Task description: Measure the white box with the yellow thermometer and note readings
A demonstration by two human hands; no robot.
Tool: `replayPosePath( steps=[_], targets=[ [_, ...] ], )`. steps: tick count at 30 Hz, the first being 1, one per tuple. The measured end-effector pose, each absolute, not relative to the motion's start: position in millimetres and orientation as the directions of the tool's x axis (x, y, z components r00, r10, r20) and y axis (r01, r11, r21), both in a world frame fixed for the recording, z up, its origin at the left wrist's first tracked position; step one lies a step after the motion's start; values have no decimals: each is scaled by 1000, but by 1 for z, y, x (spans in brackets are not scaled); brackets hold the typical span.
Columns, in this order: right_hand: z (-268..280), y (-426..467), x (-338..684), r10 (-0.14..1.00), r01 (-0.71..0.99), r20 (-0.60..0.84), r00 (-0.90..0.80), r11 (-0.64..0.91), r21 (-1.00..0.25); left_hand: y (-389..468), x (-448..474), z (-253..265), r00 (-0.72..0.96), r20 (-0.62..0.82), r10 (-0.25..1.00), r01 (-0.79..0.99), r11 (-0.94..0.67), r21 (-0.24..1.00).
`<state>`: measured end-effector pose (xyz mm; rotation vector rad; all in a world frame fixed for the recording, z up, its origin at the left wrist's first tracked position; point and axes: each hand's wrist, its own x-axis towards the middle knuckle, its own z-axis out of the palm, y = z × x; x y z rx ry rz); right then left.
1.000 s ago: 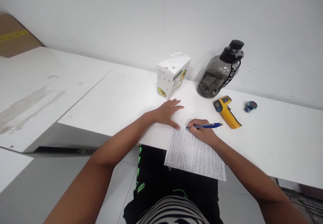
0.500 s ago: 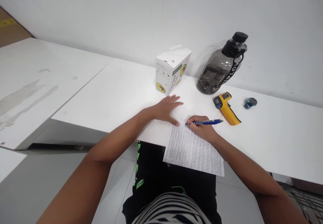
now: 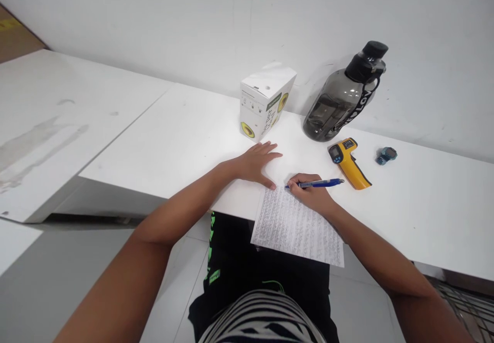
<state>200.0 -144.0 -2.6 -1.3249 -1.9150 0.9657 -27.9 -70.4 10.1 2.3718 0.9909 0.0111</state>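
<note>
A sheet of paper (image 3: 297, 229) covered in dense rows of marks lies on the white table, its lower edge hanging over the front. My right hand (image 3: 311, 191) grips a blue pen (image 3: 326, 183), whose tip points at the upper part of the sheet. My left hand (image 3: 257, 165) lies flat with spread fingers, the thumb at the paper's top left edge and the fingertips close to a white carton (image 3: 260, 106) with avocado pictures. Nothing is held in that hand.
Behind my right hand lies a yellow infrared thermometer (image 3: 350, 165), with a small dark wristwatch (image 3: 386, 155) to its right. A large grey water bottle (image 3: 339, 101) stands near the wall. At lower right is a wire rack (image 3: 466, 302).
The view has shifted slightly, so the table things appear a little higher and to the right. Both hands keep nearly the same place, the pen still in my right hand.
</note>
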Motion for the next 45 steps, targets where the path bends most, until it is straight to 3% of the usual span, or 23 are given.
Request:
replayPosePath(
  steps=[23,29,32,35,38,40,42,45],
  targets=[
    [-4,-146,200,962,498,97,-257,218,-840,-68,-28,4,728,-161,667,640,-574,511],
    [-4,-146,198,946,476,65,-316,218,-852,-69,-28,6,728,-171,664,644,-577,502],
    [-7,-138,203,976,363,28,-214,106,-926,-69,-27,5,724,-173,667,648,-573,503],
    [-7,-124,215,998,61,-48,-32,-46,-997,-68,-28,2,722,-133,679,636,-575,515],
    [-4,-115,228,996,-93,-73,46,-68,-993,-67,-30,0,730,-113,674,620,-582,526],
    [-3,-115,231,992,4,-24,121,-25,-1000,-68,-30,1,726,-113,678,622,-577,530],
    [-5,-118,229,980,212,94,177,55,-976,-70,-30,5,699,-82,710,629,-557,543],
    [-12,-123,224,957,503,287,43,228,-834,-73,-30,8,617,146,773,560,-562,609]
  ],
)
